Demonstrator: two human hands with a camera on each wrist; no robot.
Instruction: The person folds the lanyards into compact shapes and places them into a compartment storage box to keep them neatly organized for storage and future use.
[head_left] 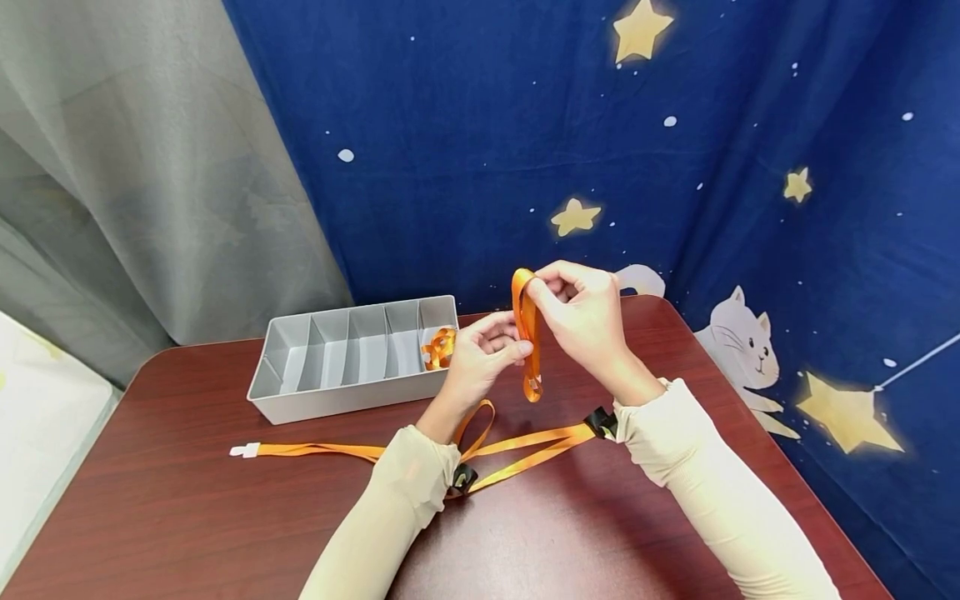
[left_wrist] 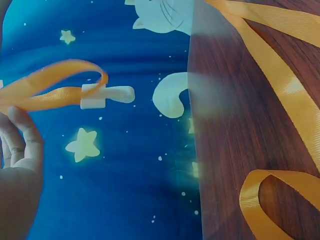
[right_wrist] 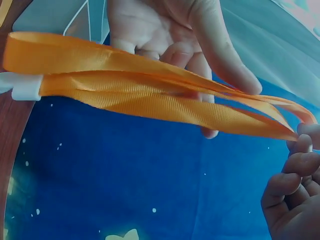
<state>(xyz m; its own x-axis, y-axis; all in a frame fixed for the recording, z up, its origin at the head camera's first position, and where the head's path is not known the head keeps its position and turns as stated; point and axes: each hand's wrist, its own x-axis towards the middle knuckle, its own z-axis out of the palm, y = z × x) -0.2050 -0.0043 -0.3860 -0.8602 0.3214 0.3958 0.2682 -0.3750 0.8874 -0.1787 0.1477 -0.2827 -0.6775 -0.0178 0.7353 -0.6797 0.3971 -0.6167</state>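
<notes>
An orange lanyard (head_left: 527,321), folded into long loops, hangs between both hands above the table. In the head view my right hand (head_left: 588,321) pinches its upper end between thumb and fingertips. My left hand (head_left: 480,360) holds the strands lower down, with the thumb on one side and fingers on the other. The lanyard's white plastic clip (right_wrist: 26,87) shows at the lower end in the right wrist view. Below the hands, another orange lanyard (head_left: 525,443) lies spread on the table, partly hidden by the left forearm; its white clip (head_left: 245,450) points left.
Behind the left hand stands a grey tray (head_left: 352,402) with several compartments. Its rightmost compartment holds a coiled orange lanyard (head_left: 440,347). The reddish-brown table (head_left: 187,517) ends at a blue star-patterned curtain (head_left: 480,167) at the back and right.
</notes>
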